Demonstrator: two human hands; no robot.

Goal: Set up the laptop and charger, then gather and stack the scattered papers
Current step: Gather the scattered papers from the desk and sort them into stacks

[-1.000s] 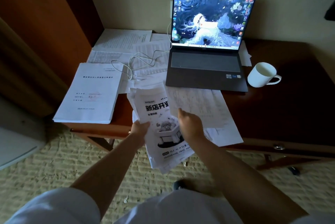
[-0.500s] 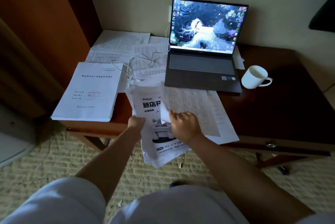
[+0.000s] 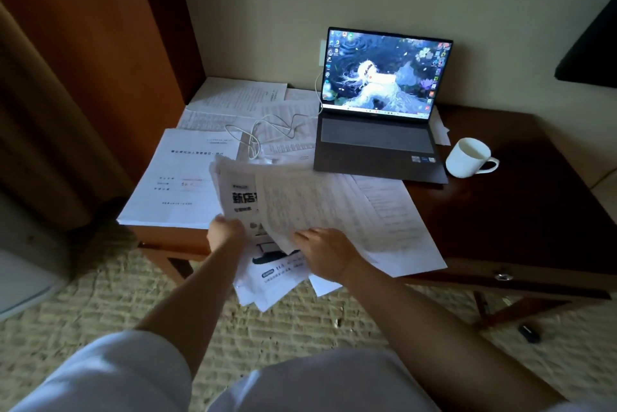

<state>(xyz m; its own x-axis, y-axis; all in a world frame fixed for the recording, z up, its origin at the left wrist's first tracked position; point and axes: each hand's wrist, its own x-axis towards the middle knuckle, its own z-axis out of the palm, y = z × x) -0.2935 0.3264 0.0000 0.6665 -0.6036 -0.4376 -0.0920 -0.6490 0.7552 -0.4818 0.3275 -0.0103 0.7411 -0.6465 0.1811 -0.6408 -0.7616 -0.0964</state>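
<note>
An open laptop (image 3: 377, 141) with a lit screen stands at the back of the dark wooden desk (image 3: 521, 211). Its white charger cable (image 3: 263, 131) coils over papers to its left. My left hand (image 3: 225, 233) grips a bundle of printed flyers (image 3: 237, 198) at its left edge, hanging partly off the desk's front. My right hand (image 3: 325, 253) holds a text-covered sheet (image 3: 300, 208) by its lower edge, laid over the bundle. A thick white document stack (image 3: 180, 184) lies at the front left. More loose papers (image 3: 233, 97) cover the back left corner.
A white mug (image 3: 469, 158) stands right of the laptop. Further sheets (image 3: 397, 228) lie in front of the laptop near the desk's front edge. A wooden wardrobe (image 3: 93, 61) rises on the left. A small dark object (image 3: 529, 333) lies on the carpet under the desk.
My right hand has drawn a text-covered sheet leftward over the flyer bundle, hiding most of its print. The left hand keeps its grip on the bundle.
</note>
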